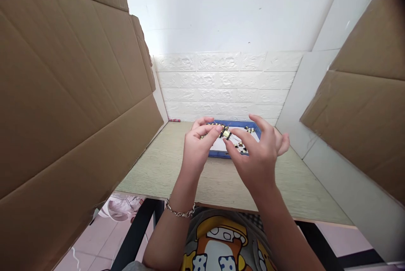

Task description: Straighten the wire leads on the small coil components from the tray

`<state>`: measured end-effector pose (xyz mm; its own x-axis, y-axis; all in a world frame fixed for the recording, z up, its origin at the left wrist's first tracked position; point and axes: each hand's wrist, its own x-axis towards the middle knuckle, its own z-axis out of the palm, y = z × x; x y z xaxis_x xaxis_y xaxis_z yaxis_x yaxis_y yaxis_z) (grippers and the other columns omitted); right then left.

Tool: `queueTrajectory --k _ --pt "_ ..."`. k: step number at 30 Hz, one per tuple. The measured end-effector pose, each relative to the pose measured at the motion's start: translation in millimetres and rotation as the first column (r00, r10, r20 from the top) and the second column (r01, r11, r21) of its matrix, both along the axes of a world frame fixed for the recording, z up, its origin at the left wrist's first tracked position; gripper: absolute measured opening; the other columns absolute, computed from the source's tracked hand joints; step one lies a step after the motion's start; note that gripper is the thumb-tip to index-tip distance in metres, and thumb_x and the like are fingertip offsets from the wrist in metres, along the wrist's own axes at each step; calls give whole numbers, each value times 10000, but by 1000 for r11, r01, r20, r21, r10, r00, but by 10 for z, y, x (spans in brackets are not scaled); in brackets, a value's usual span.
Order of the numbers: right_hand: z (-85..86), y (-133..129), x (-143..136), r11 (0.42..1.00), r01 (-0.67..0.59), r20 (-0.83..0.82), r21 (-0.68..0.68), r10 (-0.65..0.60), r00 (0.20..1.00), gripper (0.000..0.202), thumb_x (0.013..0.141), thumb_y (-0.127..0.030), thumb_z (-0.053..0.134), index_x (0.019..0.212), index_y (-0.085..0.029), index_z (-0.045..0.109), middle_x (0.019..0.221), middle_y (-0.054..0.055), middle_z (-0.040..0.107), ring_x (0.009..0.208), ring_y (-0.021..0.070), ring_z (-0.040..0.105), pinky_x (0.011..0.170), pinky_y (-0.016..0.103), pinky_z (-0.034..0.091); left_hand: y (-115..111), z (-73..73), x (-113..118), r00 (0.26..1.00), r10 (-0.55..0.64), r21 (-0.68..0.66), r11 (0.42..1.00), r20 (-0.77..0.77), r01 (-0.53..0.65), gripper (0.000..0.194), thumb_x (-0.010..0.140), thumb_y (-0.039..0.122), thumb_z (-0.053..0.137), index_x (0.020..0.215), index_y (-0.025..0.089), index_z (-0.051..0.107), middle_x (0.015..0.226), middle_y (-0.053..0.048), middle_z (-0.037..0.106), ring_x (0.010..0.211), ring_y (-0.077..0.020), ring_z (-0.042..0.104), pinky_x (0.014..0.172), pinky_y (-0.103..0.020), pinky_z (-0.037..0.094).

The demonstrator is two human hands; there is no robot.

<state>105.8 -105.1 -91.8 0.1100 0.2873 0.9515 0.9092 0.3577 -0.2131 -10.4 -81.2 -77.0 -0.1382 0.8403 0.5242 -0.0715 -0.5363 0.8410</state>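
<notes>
A small part with a pale yellow middle and black ends (pixel 226 134) is held up over a blue-rimmed tray. My left hand (pixel 204 136) pinches its left end between thumb and forefinger. On the other side, the thumb and forefinger of my right hand (pixel 253 146) are at the part's right end, with the other fingers spread. The blue tray (pixel 221 154) has a white bottom, and several similar small black and yellow parts (pixel 249 130) lie in it. My left hand hides the tray's left side.
Cardboard panels stand at the left (pixel 79 73) and right (pixel 363 106) of the wooden table (pixel 158 170). A white brick-pattern wall (pixel 221 81) rises behind the tray. A small red wrapped item (pixel 174 120) lies at the table's back left.
</notes>
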Motion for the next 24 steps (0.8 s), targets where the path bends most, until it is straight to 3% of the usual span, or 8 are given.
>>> queueTrajectory --k 8,24 --pt "29 -54 2 999 22 2 34 -22 1000 119 707 -284 648 825 -269 655 1177 66 540 1020 286 516 929 620 204 -23 29 -21 979 -163 -17 986 119 166 87 690 299 677 649 227 704 946 -29 560 1014 -137 489 774 -235 400" --pt "19 -92 -4 998 26 21 56 -27 999 91 731 -305 633 809 -266 659 1167 72 542 995 273 524 928 613 217 -52 32 -25 977 -172 -34 983 128 178 96 673 292 682 633 205 691 961 -28 552 996 -149 507 858 -284 393"
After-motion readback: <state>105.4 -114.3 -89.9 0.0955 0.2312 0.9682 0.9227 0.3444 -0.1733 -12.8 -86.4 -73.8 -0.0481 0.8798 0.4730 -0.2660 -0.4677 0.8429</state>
